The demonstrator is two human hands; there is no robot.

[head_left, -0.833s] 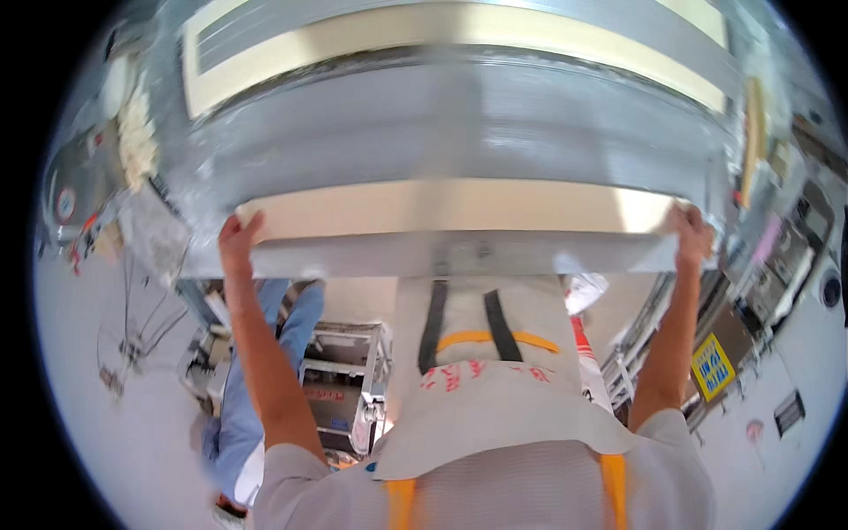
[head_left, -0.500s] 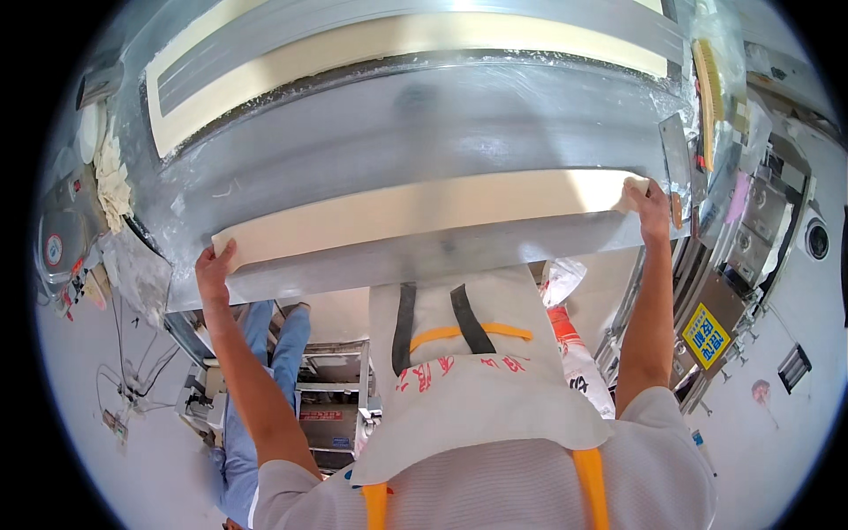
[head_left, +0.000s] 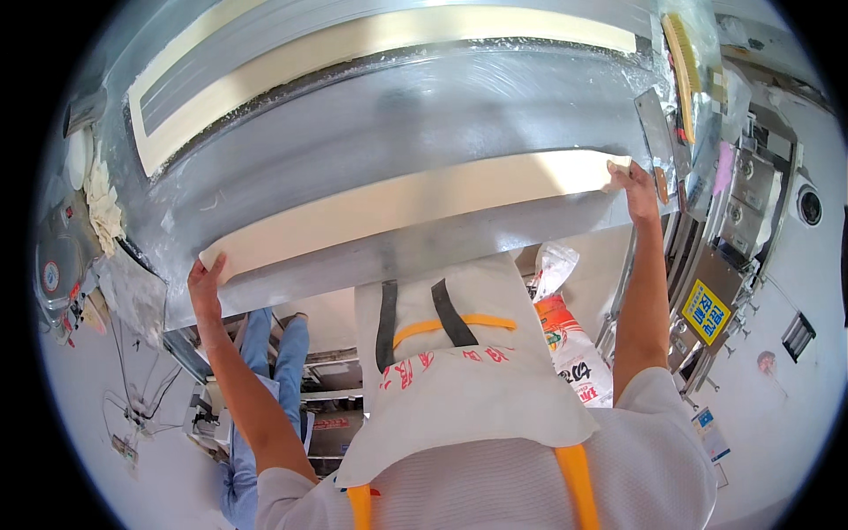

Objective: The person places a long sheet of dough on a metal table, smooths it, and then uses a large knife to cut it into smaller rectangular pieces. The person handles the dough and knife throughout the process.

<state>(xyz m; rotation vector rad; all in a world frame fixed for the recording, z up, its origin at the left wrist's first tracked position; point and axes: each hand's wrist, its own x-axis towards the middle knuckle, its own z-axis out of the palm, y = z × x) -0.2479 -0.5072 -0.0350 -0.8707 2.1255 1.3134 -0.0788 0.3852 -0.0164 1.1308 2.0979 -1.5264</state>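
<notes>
A long, flat strip of pale dough (head_left: pixel 415 200) stretches from side to side along the near part of a grey metal worktop (head_left: pixel 309 150). At its left end, my left hand (head_left: pixel 205 284) pinches the corner between thumb and fingers. My right hand (head_left: pixel 638 190) grips the other end, where the dough bunches slightly under the fingers. Farther back lies another long dough strip (head_left: pixel 380 42), which bends round at the left into a third band. Just right of my right hand rests a broad-bladed knife (head_left: pixel 652 131) with a wooden handle.
A bristle brush (head_left: pixel 682 75) lies at the worktop's right edge. Crumpled pale cloth (head_left: pixel 103 208) and a clear-lidded container (head_left: pixel 62 265) are on the left. A printed sack (head_left: pixel 570 344) stands below the front edge. Another person's blue-clad legs (head_left: pixel 287 362) show at lower left.
The whole view has tilted and shifted a little, so the worktop slants more. Both hands keep their hold on the strip's ends, with hardly any movement against the worktop.
</notes>
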